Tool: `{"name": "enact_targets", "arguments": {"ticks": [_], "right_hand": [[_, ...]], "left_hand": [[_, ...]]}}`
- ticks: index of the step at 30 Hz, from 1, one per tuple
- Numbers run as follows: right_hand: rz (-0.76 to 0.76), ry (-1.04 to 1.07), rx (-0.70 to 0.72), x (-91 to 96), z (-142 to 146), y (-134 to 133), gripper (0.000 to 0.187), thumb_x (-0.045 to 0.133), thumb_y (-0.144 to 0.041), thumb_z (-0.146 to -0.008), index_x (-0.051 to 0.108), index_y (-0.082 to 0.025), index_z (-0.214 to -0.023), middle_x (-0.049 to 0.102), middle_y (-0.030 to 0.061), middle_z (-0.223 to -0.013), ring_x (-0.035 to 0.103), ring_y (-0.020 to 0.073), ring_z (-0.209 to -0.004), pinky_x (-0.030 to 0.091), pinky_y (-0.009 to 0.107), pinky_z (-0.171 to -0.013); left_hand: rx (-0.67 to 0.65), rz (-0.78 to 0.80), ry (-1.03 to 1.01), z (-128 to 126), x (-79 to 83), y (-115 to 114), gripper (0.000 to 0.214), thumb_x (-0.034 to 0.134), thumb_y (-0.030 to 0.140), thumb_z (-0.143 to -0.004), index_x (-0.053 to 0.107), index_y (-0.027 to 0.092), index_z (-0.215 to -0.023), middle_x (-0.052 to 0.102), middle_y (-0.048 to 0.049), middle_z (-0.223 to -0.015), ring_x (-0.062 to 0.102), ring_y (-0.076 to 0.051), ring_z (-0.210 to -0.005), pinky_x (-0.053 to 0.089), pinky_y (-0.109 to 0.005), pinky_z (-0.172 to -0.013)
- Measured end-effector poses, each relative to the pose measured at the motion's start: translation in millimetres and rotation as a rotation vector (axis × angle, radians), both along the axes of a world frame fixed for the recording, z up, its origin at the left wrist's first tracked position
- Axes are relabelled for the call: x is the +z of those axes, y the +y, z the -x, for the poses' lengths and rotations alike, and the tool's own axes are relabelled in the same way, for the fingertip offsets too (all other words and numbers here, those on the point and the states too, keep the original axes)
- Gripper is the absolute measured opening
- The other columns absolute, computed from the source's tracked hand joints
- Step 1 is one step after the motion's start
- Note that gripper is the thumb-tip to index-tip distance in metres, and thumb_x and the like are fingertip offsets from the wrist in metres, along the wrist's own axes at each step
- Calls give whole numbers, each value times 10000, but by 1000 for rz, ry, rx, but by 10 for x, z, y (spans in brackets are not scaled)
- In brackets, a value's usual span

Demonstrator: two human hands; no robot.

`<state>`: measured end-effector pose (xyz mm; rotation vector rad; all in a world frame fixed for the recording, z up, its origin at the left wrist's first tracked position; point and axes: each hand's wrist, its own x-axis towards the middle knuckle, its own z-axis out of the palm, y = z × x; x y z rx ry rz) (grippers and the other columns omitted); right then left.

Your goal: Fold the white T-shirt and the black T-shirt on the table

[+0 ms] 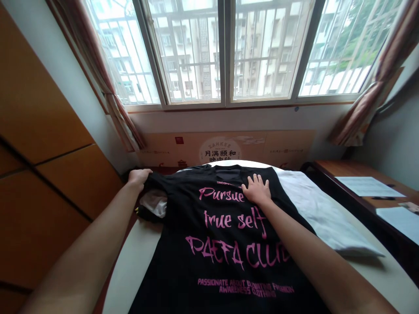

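A black T-shirt (229,244) with pink lettering lies spread over a pale table (140,253), its neckline toward the window. At the far left, my left hand (140,179) is closed on the shirt's sleeve and pulls it out past the table's edge. My right hand (257,189) lies flat on the shirt near the collar, fingers spread. Below the left sleeve sits a dark bundle with a clear plastic bag (153,203). To the right of the black shirt is a folded white garment (321,209), partly covered by it.
On the right stands a brown desk (347,170) with papers (369,186) and a dark pen (382,198). Orange-brown cabinet doors (42,196) rise on the left. Behind the table are a printed cardboard panel (291,146) and a barred window (225,52) with curtains (121,117).
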<state>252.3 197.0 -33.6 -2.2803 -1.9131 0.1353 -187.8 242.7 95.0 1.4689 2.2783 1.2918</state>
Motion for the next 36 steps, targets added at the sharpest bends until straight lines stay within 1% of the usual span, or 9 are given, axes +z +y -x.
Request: {"name": "enact_targets", "arguments": {"ticks": [5, 12, 15, 18, 21, 26, 29, 32, 36], "right_hand": [[-26, 6, 0, -15, -3, 5, 756, 308, -566, -1056, 343, -125, -1669, 207, 171, -1753, 115, 343, -1623, 86, 624, -1270], [-31, 15, 4, 13, -11, -14, 746, 319, -555, -1054, 354, -130, -1666, 211, 164, -1753, 125, 343, -1624, 92, 633, -1271], [-24, 24, 9, 31, -14, -15, 746, 312, -554, -1057, 348, -128, -1668, 198, 164, -1757, 118, 344, -1625, 86, 629, -1273], [-9, 25, 13, 40, -19, -5, 753, 304, -558, -1060, 321, -130, -1679, 173, 161, -1763, 94, 342, -1628, 69, 627, -1275], [-3, 25, 7, 32, -28, 7, 756, 295, -560, -1061, 307, -131, -1684, 165, 159, -1765, 86, 340, -1630, 56, 631, -1275], [-15, 32, 13, 6, -44, 5, 756, 294, -564, -1059, 326, -131, -1678, 173, 156, -1764, 95, 340, -1629, 64, 630, -1276], [4, 30, 21, 14, -36, 9, 752, 285, -566, -1065, 322, -135, -1680, 167, 152, -1766, 91, 340, -1630, 69, 628, -1277], [26, 38, 19, 57, -36, 12, 748, 255, -578, -1075, 316, -145, -1683, 147, 145, -1772, 71, 334, -1634, 55, 628, -1279], [69, 80, 27, 107, -151, -65, 760, 182, -603, -1086, 259, -164, -1702, 124, 125, -1777, 75, 310, -1638, 82, 609, -1286]], "left_hand": [[-324, -23, 95, -746, 253, 132, 412, 605, 299, -803, 754, 83, -1121, 772, -91, -922, 722, -229, -819, 548, -274, -703], [-803, 266, 397, -1819, -271, -33, 375, 726, 556, -818, 798, 188, -816, 796, -65, -845, 738, -257, -802, 553, -286, -755], [-779, 300, 532, -1766, -421, -66, 468, 513, 560, -983, 796, 198, -1074, 792, -106, -1148, 727, -291, -1087, 529, -326, -955], [-618, 260, 639, -1524, -487, -38, 536, 442, 439, -1015, 635, 143, -1418, 574, -199, -1536, 466, -361, -1473, 333, -468, -1203], [-506, 308, 713, -1352, -568, -9, 614, 469, 476, -993, 621, 53, -1411, 569, -303, -1492, 454, -452, -1457, 298, -592, -1193], [-383, 226, 795, -1444, -702, -136, 689, 410, 467, -1024, 534, -28, -1486, 446, -350, -1579, 383, -457, -1507, 210, -585, -1237], [-474, 61, 884, -1594, -795, -318, 653, 361, 419, -1048, 483, 35, -1563, 390, -254, -1661, 337, -365, -1558, 157, -487, -1285], [-654, 135, 909, -1713, -933, -465, 646, 373, 467, -1049, 500, 119, -1579, 420, -193, -1660, 341, -344, -1565, 147, -509, -1297], [-677, 198, 875, -1767, -1083, -530, 674, 398, 519, -1044, 514, 114, -1571, 459, -214, -1628, 319, -365, -1577, 69, -558, -1304]]}}
